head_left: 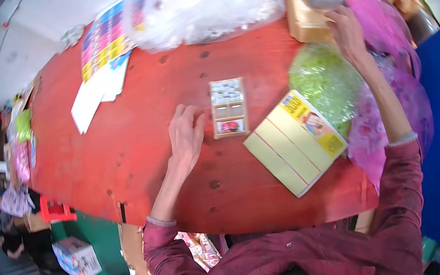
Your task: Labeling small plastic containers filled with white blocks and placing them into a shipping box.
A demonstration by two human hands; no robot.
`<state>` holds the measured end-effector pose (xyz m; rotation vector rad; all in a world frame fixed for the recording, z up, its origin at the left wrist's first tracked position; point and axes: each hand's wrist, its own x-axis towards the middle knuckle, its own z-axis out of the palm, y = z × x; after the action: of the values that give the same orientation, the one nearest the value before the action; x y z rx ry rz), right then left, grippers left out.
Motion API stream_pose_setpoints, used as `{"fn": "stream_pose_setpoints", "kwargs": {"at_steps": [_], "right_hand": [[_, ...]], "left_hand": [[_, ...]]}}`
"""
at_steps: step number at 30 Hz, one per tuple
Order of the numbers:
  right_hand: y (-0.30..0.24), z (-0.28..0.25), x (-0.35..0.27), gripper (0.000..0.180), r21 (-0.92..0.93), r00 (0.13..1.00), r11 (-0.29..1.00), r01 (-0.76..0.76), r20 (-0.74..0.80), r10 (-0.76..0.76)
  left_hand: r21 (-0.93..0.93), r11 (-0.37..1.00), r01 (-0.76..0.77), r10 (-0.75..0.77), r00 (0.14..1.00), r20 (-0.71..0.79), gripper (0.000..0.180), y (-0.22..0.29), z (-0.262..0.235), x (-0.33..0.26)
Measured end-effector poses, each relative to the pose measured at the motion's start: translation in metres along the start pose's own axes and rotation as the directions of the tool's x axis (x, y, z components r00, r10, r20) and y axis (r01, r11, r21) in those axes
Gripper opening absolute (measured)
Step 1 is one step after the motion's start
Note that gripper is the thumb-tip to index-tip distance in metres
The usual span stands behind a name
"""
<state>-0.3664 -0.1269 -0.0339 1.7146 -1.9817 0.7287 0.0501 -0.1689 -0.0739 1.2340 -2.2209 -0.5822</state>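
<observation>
A small wooden tray [228, 107] lies on the red table, divided into compartments. Its far part holds several white and grey pieces, the middle compartments look bare, and a red packet [230, 126] fills the near one. Just left of this tray hovers my left hand [185, 134], fingers loosely bent and apart, with nothing visible in them. Out at the far right, my right hand [348, 33] has its fingertips closed at the edge of a pale wooden stack [301, 14], which looks like more trays. The exact grip is partly hidden.
A yellow printed card stack [295, 143] lies right of the tray, beside green [322, 79] and pink plastic bags [378, 17]. A large clear bag [206, 6] and colourful sheets [108, 37] occupy the far side. Beyond the table's left edge are cartons [76, 258] and other people.
</observation>
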Motion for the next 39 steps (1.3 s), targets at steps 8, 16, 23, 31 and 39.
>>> {"fn": "stream_pose_setpoints", "kwargs": {"at_steps": [8, 16, 23, 31, 39], "right_hand": [[0.04, 0.011, 0.046, 0.017, -0.173, 0.99, 0.978, 0.115, -0.061, -0.127], [0.046, 0.041, 0.074, 0.009, -0.105, 0.989, 0.984, 0.142, -0.036, -0.146], [0.061, 0.005, 0.091, 0.013, 0.102, 0.949, 0.993, 0.063, 0.303, -0.092], [0.064, 0.002, 0.108, 0.011, 0.356, 0.866, 0.93, -0.094, 0.49, -0.1], [0.078, 0.006, 0.117, 0.007, 0.421, 0.778, 0.87, -0.256, 0.624, -0.073]], "left_hand": [[0.013, 0.999, 0.035, -0.033, 0.997, -0.073, 0.009, -0.025, -0.012, 0.016], [-0.13, 0.991, -0.036, 0.043, 0.998, 0.053, 0.011, 0.017, 0.0, 0.06], [-0.417, 0.843, -0.34, 0.407, 0.91, 0.08, 0.015, 0.122, 0.079, 0.159], [-0.399, 0.878, -0.265, 0.314, 0.948, 0.06, 0.045, 0.174, 0.156, 0.236], [-0.522, 0.83, -0.197, 0.241, 0.97, 0.017, 0.039, 0.195, 0.187, 0.251]]}}
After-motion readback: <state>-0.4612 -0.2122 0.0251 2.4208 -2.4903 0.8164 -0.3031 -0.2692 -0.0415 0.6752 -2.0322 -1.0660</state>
